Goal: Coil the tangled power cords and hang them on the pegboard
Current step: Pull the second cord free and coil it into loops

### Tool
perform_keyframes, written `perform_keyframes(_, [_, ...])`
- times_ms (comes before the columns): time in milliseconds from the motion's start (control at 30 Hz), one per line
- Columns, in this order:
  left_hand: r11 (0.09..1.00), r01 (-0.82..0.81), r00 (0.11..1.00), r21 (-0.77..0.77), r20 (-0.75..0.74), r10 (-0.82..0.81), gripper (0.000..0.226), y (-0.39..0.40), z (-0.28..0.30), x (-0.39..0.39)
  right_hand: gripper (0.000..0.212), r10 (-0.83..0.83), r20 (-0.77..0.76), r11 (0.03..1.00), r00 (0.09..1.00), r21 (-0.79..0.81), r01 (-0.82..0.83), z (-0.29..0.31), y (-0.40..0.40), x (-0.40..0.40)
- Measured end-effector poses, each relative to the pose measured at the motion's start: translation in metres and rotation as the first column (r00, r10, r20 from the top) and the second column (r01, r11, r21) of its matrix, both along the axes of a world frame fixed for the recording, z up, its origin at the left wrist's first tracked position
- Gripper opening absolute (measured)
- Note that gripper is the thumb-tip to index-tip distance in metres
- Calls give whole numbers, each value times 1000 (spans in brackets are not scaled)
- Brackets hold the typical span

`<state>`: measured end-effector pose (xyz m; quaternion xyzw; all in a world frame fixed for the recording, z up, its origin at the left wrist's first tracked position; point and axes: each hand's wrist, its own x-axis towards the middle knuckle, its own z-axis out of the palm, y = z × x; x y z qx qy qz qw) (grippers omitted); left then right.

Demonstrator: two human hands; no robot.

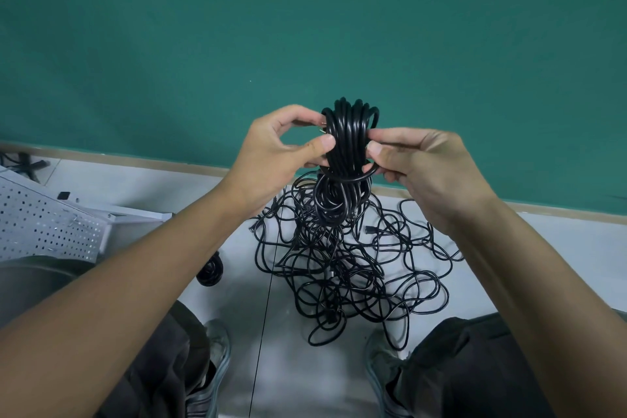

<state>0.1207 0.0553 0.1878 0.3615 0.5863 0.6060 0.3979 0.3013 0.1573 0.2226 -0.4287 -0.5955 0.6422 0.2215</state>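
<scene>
Two bare forearms reach up from the frame's bottom corners, above dark-trousered knees and grey shoes. Between them, at centre, hangs a black rubber-sheathed power cord wound into a tight upright bundle, one strand looped crosswise round its waist. At its nine o'clock the left hand pinches the bundle between thumb and curled fingers; at three o'clock the right hand pinches the crosswise strand, fingers narrowly closed. Below, at six o'clock, a loose tangle of black cords sprawls on the pale floor. A white perforated pegboard lies at eight o'clock.
</scene>
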Motion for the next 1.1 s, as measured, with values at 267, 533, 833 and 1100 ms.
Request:
perform_keyframes(267, [999,-24,999,36,-26,25,32,-1,-6,-9,25,155,113,979,981,116,-168,-5,3,4])
perform_keyframes(533, [997,42,998,67,-51,-38,32,-1,-5,-13,21,299,-14,950,954,101,-296,-7,3,9])
perform_keyframes(833, [997,55,992,61,-116,-48,31,-2,7,-14,24,239,-8,966,971,105,-237,-11,9,6])
perform_keyframes(1100, [995,-11,919,96,-392,48,38,-4,10,-4,35,300,31,940,953,161,-301,-6,-7,0])
